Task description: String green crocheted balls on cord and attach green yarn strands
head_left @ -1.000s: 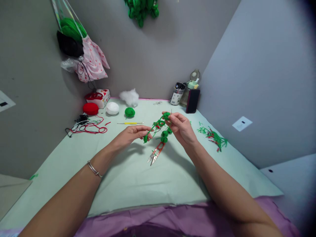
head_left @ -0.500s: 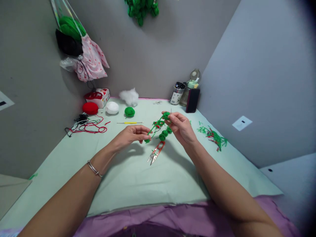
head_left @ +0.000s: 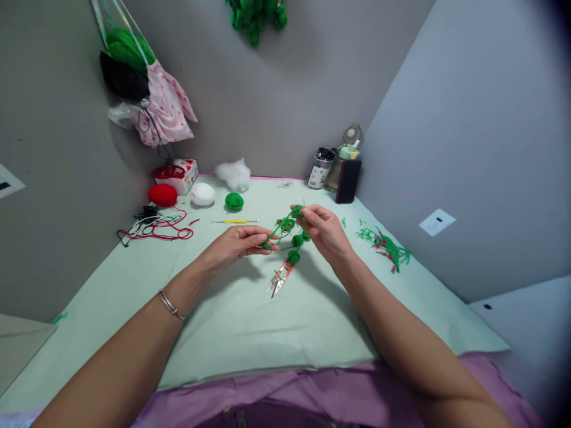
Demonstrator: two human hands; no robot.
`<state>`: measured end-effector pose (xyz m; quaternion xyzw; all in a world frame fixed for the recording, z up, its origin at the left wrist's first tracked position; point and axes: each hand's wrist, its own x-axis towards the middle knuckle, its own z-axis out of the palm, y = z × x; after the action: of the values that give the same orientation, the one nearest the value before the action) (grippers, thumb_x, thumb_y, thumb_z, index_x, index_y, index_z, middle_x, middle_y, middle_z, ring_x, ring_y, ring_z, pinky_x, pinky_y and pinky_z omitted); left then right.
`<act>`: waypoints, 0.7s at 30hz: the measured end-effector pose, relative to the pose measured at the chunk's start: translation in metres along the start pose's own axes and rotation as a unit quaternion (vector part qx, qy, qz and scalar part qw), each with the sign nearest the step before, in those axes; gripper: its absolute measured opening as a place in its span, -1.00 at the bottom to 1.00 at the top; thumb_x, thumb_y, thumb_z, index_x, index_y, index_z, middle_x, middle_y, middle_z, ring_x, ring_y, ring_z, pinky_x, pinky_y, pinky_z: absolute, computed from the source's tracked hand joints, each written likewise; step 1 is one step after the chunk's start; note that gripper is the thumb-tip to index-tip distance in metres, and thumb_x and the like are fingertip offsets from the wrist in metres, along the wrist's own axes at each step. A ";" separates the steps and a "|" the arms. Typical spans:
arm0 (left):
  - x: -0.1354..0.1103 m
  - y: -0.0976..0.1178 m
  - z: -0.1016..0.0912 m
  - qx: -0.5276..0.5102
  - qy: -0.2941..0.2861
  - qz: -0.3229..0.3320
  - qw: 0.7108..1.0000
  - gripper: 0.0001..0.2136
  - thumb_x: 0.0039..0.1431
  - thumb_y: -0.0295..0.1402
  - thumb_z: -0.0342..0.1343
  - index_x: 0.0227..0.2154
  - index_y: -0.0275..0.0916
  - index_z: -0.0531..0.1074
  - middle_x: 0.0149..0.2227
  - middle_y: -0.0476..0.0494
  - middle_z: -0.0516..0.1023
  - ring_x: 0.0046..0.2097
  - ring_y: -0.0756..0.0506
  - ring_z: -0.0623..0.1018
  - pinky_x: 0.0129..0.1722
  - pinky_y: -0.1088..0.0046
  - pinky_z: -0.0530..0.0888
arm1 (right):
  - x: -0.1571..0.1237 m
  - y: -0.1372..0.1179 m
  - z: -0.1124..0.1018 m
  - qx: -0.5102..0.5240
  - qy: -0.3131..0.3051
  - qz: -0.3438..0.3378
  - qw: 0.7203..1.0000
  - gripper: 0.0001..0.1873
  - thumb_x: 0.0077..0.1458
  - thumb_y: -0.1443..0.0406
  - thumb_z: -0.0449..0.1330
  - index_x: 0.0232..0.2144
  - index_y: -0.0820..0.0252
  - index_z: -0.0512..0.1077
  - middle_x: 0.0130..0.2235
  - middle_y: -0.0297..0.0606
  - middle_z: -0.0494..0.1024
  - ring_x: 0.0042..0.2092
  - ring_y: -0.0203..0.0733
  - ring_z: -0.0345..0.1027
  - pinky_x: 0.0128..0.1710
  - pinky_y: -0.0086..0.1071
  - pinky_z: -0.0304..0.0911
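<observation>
My left hand (head_left: 245,241) is closed, pinching a green yarn strand (head_left: 280,226) that runs up taut to my right hand. Between thumb and fingers, my right hand (head_left: 323,227) grips a small green crocheted piece (head_left: 297,211); a thin needle (head_left: 304,202) points upward from there. Several green yarn balls, one of them a small green ball (head_left: 293,257), hang or lie below my right hand; I cannot tell which. Under them lie thread snips (head_left: 281,279) with orange handles, blades toward me. Behind the strand sits another green piece with red bits (head_left: 286,224).
A yellow-handled crochet hook (head_left: 235,222) lies left of centre. Farther back are green (head_left: 234,202), white (head_left: 203,194) and red yarn balls (head_left: 163,195), and white stuffing (head_left: 235,175). Yarn scraps (head_left: 386,247) lie at right. A phone (head_left: 348,182) leans near a pen cup (head_left: 320,169).
My right hand has shifted slightly left with the green piece. My left hand's grip has risen a little, and the strand is tauter. One small green ball now covers the snips' handle end.
</observation>
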<state>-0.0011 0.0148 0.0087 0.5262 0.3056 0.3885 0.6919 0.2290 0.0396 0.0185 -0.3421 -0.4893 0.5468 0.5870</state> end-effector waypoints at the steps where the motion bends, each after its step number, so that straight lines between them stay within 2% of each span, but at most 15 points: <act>1: 0.000 0.000 0.000 -0.003 0.002 0.001 1.000 -0.75 0.07 -0.23 0.35 -0.24 -0.28 0.60 -0.24 -0.17 0.69 -0.12 -0.13 0.64 0.04 0.23 0.49 | 0.000 0.002 0.000 -0.002 -0.001 0.010 1.000 -0.74 -0.15 0.13 0.49 -0.49 0.13 0.55 -0.24 -0.26 0.64 -0.22 -0.24 0.42 -0.07 -0.31 0.31; 6: 0.001 0.000 -0.002 -0.008 0.023 0.007 1.000 -0.76 0.02 -0.30 0.39 -0.24 -0.25 0.62 -0.19 -0.15 0.69 -0.11 -0.13 0.65 0.10 0.20 0.47 | 0.001 0.008 -0.004 -0.068 -0.010 0.067 0.995 -0.72 -0.17 0.12 0.49 -0.46 0.16 0.58 -0.24 -0.23 0.64 -0.22 -0.25 0.43 -0.09 -0.31 0.28; 11: 0.001 -0.004 -0.002 0.005 0.040 0.012 0.999 -0.72 0.02 -0.28 0.40 -0.19 -0.24 0.61 -0.14 -0.17 0.69 -0.05 -0.15 0.64 0.13 0.19 0.46 | -0.001 0.002 -0.004 -0.141 0.023 0.014 0.990 -0.73 -0.14 0.12 0.47 -0.46 0.17 0.59 -0.48 -0.37 0.50 -0.43 -0.34 0.25 -0.38 -0.40 0.17; 13: 0.001 -0.005 -0.002 0.017 0.045 0.020 0.999 -0.69 0.01 -0.27 0.40 -0.17 -0.24 0.61 -0.14 -0.17 0.69 -0.05 -0.16 0.64 0.12 0.19 0.46 | -0.005 0.000 0.000 -0.135 -0.002 0.004 0.991 -0.74 -0.11 0.13 0.46 -0.44 0.17 0.59 -0.50 -0.38 0.48 -0.47 -0.36 0.22 -0.43 -0.41 0.15; 16: 0.002 -0.006 -0.001 0.043 0.039 0.028 0.998 -0.66 0.02 -0.27 0.40 -0.12 -0.24 0.60 -0.11 -0.20 0.68 -0.02 -0.17 0.63 0.14 0.19 0.45 | -0.011 -0.003 0.008 -0.111 -0.052 -0.005 0.992 -0.74 -0.05 0.13 0.44 -0.40 0.17 0.57 -0.49 -0.37 0.50 -0.46 -0.33 0.31 -0.39 -0.39 0.25; 21: 0.002 -0.008 0.003 0.048 0.048 0.024 0.997 -0.66 0.05 -0.24 0.37 -0.11 -0.24 0.61 -0.10 -0.22 0.68 -0.04 -0.19 0.63 0.15 0.11 0.44 | -0.021 -0.004 0.020 -0.098 -0.082 -0.018 0.992 -0.75 -0.02 0.15 0.43 -0.38 0.16 0.51 -0.46 -0.34 0.56 -0.43 -0.28 0.41 -0.35 -0.35 0.34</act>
<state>0.0039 0.0136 0.0022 0.5466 0.3438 0.4145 0.6412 0.2132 0.0157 0.0239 -0.3430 -0.5934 0.5113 0.5184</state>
